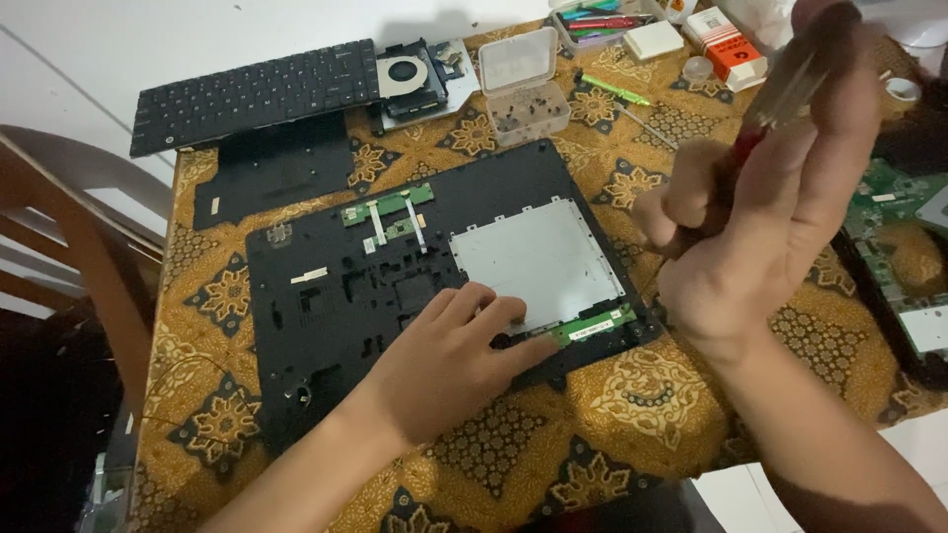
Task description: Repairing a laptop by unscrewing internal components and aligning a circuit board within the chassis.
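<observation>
While your left hand [449,360] lies flat on the black laptop cover [395,286], its fingers [513,345] are spread loosely and hold nothing; the fingertips press at the near edge of the silver plate [538,259], just beside the narrow green board [592,324]. That cover lies underside up in the middle of the counter [632,395], on a brown and gold patterned cloth. A second small green board with pale ribbon strips [390,212] sits near the cover's far edge.

Your right hand [765,232] is raised above the counter, to the right of the cover and clear of it. Its fingers are curled around a screwdriver [790,94] with a red and clear handle; the handle is blurred and the tip is hidden behind your hand.

Beyond the cover, a clear plastic box [523,84] of small screws stands open. To its left lie a cooling fan [415,74] and a loose black keyboard [257,94], which overhangs the counter's far left corner, with a flat black panel [272,178] just below it. A green-handled tool [612,91] lies right of the box, and a red and white carton [726,44] sits near the far right. At the right edge, a green circuit board [899,207] rests partly out of view. A wooden chair [89,237] stands left of the counter.
</observation>
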